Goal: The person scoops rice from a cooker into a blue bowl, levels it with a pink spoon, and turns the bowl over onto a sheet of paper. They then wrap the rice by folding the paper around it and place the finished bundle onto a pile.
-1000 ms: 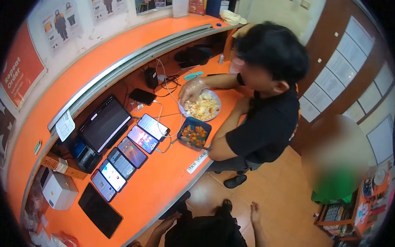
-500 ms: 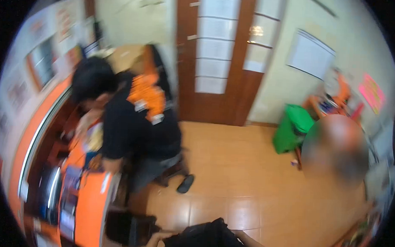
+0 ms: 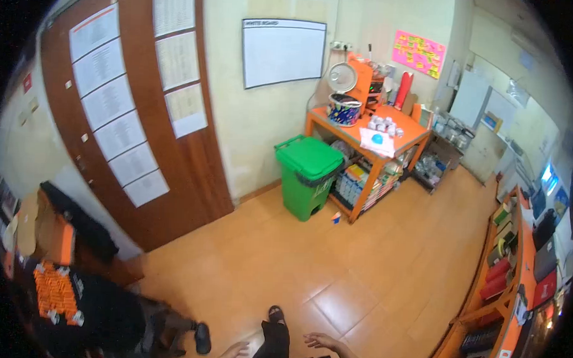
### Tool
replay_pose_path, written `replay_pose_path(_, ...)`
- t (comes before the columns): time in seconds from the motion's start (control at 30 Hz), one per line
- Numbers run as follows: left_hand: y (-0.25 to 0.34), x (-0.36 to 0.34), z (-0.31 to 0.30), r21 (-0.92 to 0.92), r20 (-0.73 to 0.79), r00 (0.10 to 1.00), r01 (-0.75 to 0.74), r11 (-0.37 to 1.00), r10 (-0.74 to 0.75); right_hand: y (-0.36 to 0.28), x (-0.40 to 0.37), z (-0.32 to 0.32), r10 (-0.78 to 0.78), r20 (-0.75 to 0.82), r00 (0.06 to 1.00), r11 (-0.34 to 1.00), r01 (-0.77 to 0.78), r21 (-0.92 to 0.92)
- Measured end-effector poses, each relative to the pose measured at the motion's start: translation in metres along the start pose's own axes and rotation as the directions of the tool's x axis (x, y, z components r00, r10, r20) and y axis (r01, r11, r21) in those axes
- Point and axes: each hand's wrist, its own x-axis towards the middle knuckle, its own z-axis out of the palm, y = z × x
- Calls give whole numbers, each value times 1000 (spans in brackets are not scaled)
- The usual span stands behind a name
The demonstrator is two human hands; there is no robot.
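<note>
Head view: left hand [image 3: 231, 354] and right hand [image 3: 320, 340] spread empty above tiled floor [image 3: 359, 270]; green bin [image 3: 307, 173] well ahead.

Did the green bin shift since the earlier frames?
No. The green bin still stands right of the brown door; only the camera turned.

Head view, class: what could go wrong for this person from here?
1. A small scrap lies on the tile floor by the green bin: a possible slip.
2. The seated co-worker's shoe sticks out near the person's foot: a possible trip.
</note>
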Motion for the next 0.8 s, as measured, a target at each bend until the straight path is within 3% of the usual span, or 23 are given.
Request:
replay_pose_path(0.03,22,18,-2,-7,-142,989,27,1000,-28,-15,5,-24,17,-46,999,999,-16,29)
replay_pose_path(0.1,76,62,-8,129,-117,992,62,990,-47,-39,9,-68,52,-176,983,998,-44,47)
replay_pose_path(0.17,146,98,-9,278,-92,993,92,956,-68,2,29,-126,-140,-328,934,988,153,16)
replay_pose_path(0.23,205,139,11,391,-66,995,100,915,-81,46,38,-174,50,-269,962,963,-118,-242)
replay_pose_path(0.27,237,160,19,448,-60,995,99,889,-81,135,68,-200,-235,-284,930,918,117,-378)
replay_pose_path(0.3,265,205,21,547,10,991,-116,829,132,194,84,-221,-500,-275,821,789,302,-534)
replay_pose_path(0.33,287,253,22,624,105,943,-310,717,317,123,36,-219,27,-484,875,982,-114,-152)
replay_pose_path(0.37,327,292,32,605,122,944,-316,730,308,87,18,-232,189,-546,816,978,-205,33)
replay_pose_path(0.47,471,382,94,495,233,907,-420,761,350,34,2,-273,325,-625,710,944,-202,261)
replay_pose_path(0.53,581,406,157,345,348,857,-494,798,381,10,6,-308,358,-663,658,928,-171,331)
replay_pose_path(0.6,679,422,225,364,370,832,-539,759,413,-15,17,-351,370,-699,612,920,-136,368)
replay_pose_path(0.67,751,439,286,240,330,850,-497,834,411,-35,33,-405,353,-745,566,928,-107,358)
replay_pose_path(0.73,803,479,339,135,318,833,-513,848,453,-64,49,-474,253,-818,516,964,-68,255)
replay_pose_path(0.8,846,530,365,88,337,785,-575,813,519,-103,71,-566,-11,-910,415,1000,15,-5)
